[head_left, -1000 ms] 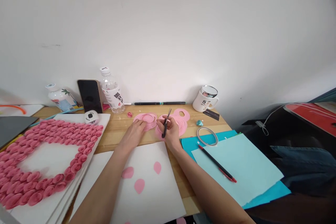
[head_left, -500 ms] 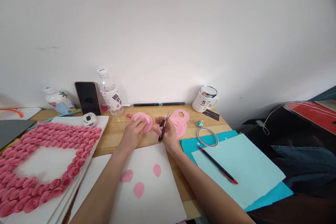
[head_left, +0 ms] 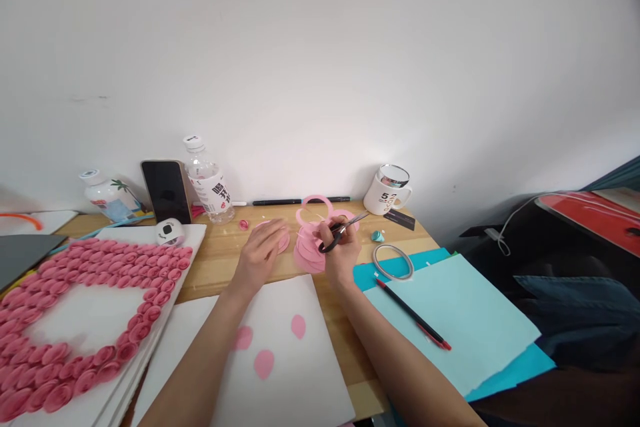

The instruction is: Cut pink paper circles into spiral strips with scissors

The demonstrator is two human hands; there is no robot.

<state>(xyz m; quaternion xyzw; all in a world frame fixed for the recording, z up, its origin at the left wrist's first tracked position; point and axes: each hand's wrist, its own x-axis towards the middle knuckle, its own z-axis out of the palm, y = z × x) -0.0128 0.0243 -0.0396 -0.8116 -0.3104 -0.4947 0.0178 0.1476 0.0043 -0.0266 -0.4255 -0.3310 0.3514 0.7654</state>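
My right hand (head_left: 344, 255) is closed on a pair of scissors (head_left: 329, 244) with black handles, the blades pointing right toward the mug. Beside and behind its fingers lie overlapping pink paper rings and spirals (head_left: 307, 255), one loop rising toward the wall. My left hand (head_left: 260, 252) lies flat, fingers stretched out, over a small pile of pink paper circles (head_left: 285, 242) that it partly covers. Nearer me, several pink petal-shaped pieces (head_left: 264, 364) rest on a white board (head_left: 295, 393).
Left: a board with rolled pink paper flowers (head_left: 105, 351), a phone (head_left: 167, 192), a water bottle (head_left: 209, 187). Right: a white mug (head_left: 384, 195), a silver ring (head_left: 393, 263), pale blue sheets (head_left: 480, 327) and a black-and-red pen (head_left: 413, 314). Black pens (head_left: 300, 201) lie along the wall.
My right hand has shifted right and turned, so the scissors now point right instead of up. My left hand has flattened over the pink circles. Some pink rings have shifted left.
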